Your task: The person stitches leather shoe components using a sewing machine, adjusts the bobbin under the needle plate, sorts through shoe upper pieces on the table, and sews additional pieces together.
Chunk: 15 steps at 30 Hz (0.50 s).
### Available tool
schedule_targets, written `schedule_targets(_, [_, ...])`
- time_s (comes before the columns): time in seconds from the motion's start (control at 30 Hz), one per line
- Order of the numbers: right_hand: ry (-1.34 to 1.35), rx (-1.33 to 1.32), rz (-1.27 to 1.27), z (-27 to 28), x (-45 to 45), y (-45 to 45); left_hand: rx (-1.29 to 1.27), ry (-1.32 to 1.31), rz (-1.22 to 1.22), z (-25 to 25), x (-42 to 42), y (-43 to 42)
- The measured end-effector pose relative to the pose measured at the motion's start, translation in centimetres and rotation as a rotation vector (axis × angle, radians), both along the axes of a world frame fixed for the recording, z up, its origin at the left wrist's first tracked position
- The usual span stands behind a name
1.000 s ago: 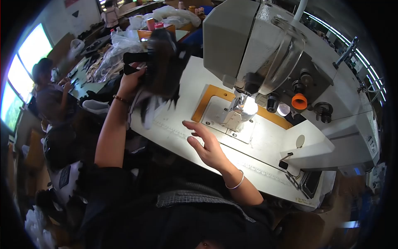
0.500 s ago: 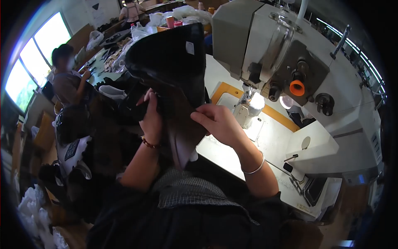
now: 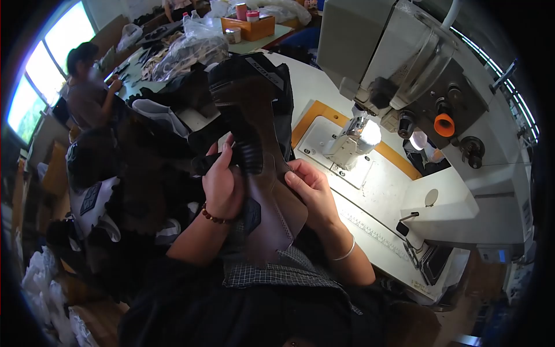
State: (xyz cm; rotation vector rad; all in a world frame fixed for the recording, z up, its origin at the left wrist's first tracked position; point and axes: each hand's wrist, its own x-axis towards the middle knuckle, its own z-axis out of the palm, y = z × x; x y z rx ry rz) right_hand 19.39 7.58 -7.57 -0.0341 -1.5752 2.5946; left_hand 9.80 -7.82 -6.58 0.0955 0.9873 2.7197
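A dark brown and black boot upper (image 3: 263,144) is held up in front of my body, its wide top with a lettered label pointing away from me. My left hand (image 3: 222,188) grips its left side, thumb up and fingers partly hidden behind the material. On the opposite edge, my right hand (image 3: 309,188) pinches the upper between thumb and fingers. The lower flaps hang above my checked apron (image 3: 300,269). To the right, beyond my right hand, stands a sewing machine (image 3: 352,144) with its lamp lit.
More boot uppers (image 3: 95,202) are piled at my left. A person (image 3: 89,98) works at a table behind them. Clear plastic bags (image 3: 193,49) and an orange-brown box (image 3: 254,28) with thread spools lie at the back. Scissors (image 3: 413,254) rest on the white machine table (image 3: 370,217).
The boot upper has been turned and lowered, so its ribbed, lettered side now shows. Both hands have kept hold of it. My view has shifted slightly.
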Motion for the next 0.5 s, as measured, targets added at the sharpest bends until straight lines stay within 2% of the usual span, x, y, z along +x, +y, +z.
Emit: schedule_targets(0.5, [-0.085, -0.012, 0.001, 1.6, -0.1, 0.0, -0.006, 0.036, 0.010, 0.2, 0.5, -0.2])
